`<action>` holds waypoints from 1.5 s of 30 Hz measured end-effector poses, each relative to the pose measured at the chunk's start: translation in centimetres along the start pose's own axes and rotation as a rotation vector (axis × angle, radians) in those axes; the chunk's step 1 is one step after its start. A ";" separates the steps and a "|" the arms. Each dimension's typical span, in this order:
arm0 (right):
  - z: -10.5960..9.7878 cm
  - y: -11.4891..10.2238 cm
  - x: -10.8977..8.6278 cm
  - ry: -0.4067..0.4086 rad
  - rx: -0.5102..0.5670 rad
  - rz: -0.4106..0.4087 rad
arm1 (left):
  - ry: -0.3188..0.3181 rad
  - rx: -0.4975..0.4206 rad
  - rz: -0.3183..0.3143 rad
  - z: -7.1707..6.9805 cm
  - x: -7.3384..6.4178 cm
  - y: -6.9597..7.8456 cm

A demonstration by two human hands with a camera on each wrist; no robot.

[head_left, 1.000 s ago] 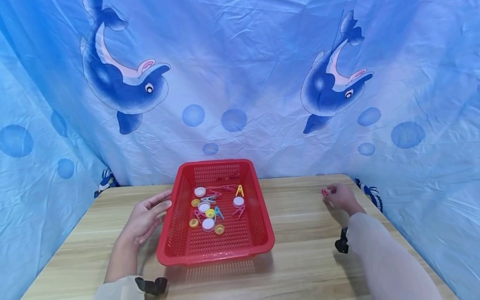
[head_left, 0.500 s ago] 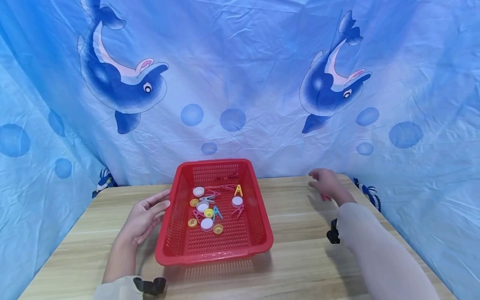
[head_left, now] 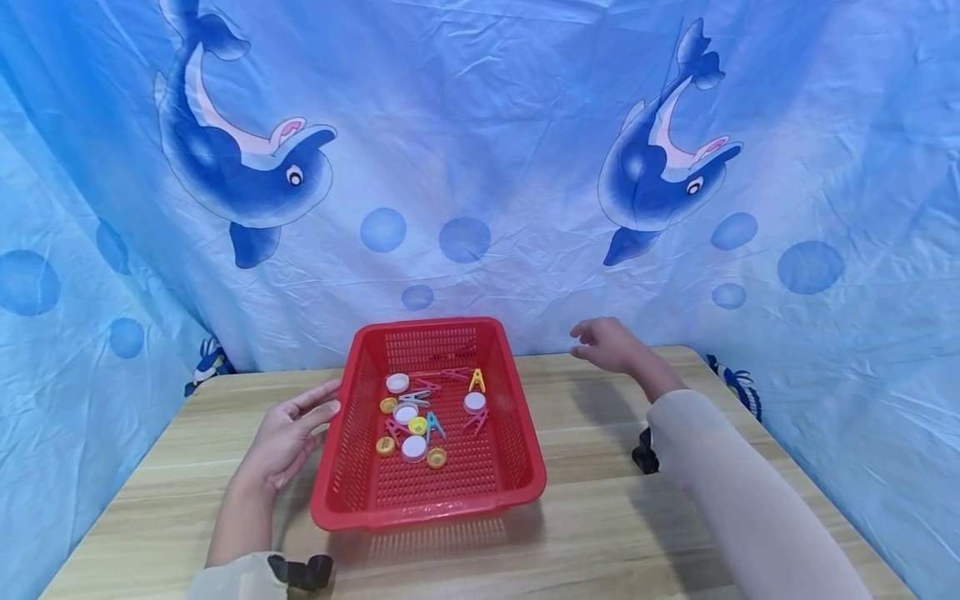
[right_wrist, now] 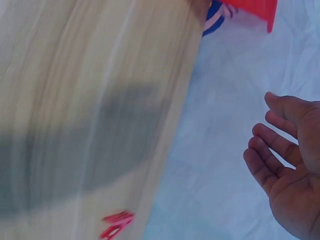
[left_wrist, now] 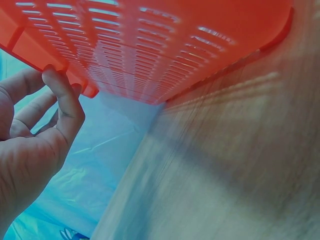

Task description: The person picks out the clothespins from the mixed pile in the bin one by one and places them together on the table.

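A red plastic basket [head_left: 442, 504] stands on the table with clothespins and bottle caps inside. My left hand [head_left: 288, 437] is at its left side, thumb and fingertips touching the outside of the rim; in the left wrist view the thumb [left_wrist: 67, 102] bends up to the rim's underside. My right hand [head_left: 611, 346] is raised over the back of the table, right of the basket, with loosely bent fingers and nothing in them. A pink clothespin [right_wrist: 117, 224] lies on the table in the right wrist view; in the head view the right forearm hides it.
Inside the basket are a yellow clothespin [head_left: 477, 381], a blue clothespin [head_left: 434, 426], several pink ones, white caps [head_left: 414, 449] and yellow caps [head_left: 437, 458]. The wooden table [head_left: 592, 517] ends at a blue dolphin-print curtain [head_left: 480, 150] behind and at both sides.
My right hand has let go of the pink clothespin, leaving it on the table, then risen and moved left towards the basket. The left hand stays at the rim.
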State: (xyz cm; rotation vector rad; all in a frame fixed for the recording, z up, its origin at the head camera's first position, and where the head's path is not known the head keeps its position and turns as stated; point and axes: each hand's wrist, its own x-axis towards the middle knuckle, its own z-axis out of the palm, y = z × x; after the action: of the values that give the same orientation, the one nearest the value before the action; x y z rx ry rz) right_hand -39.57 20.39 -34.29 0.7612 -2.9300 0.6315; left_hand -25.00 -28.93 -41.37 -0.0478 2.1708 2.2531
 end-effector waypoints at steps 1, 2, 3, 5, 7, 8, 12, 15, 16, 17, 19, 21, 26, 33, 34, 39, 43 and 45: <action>0.0 -0.5 0.2 -0.008 0.002 -0.004 | -0.001 0.004 -0.001 0.0 0.0 0.0; 0.0 -1.1 0.3 -0.015 0.003 -0.014 | 0.000 0.010 -0.003 0.0 -0.1 0.1; 0.0 -1.7 0.4 -0.021 0.000 -0.019 | 0.002 0.016 -0.005 0.0 -0.1 0.1; -0.1 -2.9 0.6 -0.029 -0.011 -0.047 | 0.005 0.024 -0.009 0.1 -0.1 0.1; -0.1 -4.1 0.9 -0.035 -0.024 -0.066 | 0.006 0.027 -0.012 0.1 -0.2 0.1; 0.0 -4.7 1.1 -0.038 -0.039 -0.081 | 0.007 0.028 -0.012 0.1 -0.2 0.1; 0.3 -6.9 1.6 -0.070 -0.088 -0.120 | 0.005 0.033 -0.009 0.1 -0.1 0.1; 0.6 -8.5 1.7 -0.089 -0.106 -0.159 | 0.005 0.043 -0.011 0.1 -0.1 0.0; 0.8 -8.9 1.8 -0.093 -0.103 -0.175 | 0.005 0.048 -0.014 0.1 -0.1 0.0; 0.9 -9.4 1.8 -0.095 -0.101 -0.189 | 0.006 0.051 -0.017 0.1 -0.1 0.0; 1.2 -10.3 1.8 -0.100 -0.105 -0.224 | 0.009 0.056 -0.023 0.2 -0.1 -0.1; 1.5 -11.2 1.9 -0.105 -0.128 -0.256 | 0.010 0.056 -0.026 0.2 0.0 -0.1; 2.6 -13.5 2.1 -0.142 -0.233 -0.305 | 0.006 0.036 -0.011 0.3 0.1 0.0; 4.5 -15.4 2.2 -0.238 -0.178 -0.294 | 0.007 0.030 0.003 0.2 0.1 -0.1; 4.7 -15.6 2.2 -0.245 -0.162 -0.290 | 0.007 0.031 0.002 0.2 0.1 -0.1; 5.7 -16.0 2.6 -0.275 -0.045 -0.232 | 0.010 0.030 -0.001 0.2 0.2 -0.1; 6.3 -16.0 3.0 -0.307 0.036 -0.157 | 0.008 0.014 0.003 0.1 0.3 -0.2; 6.7 -16.0 3.3 -0.332 0.068 -0.128 | 0.008 0.006 0.004 0.0 0.3 -0.2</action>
State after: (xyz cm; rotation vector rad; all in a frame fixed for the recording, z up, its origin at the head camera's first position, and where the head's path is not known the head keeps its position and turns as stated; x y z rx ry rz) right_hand -34.47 3.53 -33.98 1.1537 -3.1285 0.6531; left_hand -25.28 -28.88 -41.59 -0.0525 2.1830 2.2528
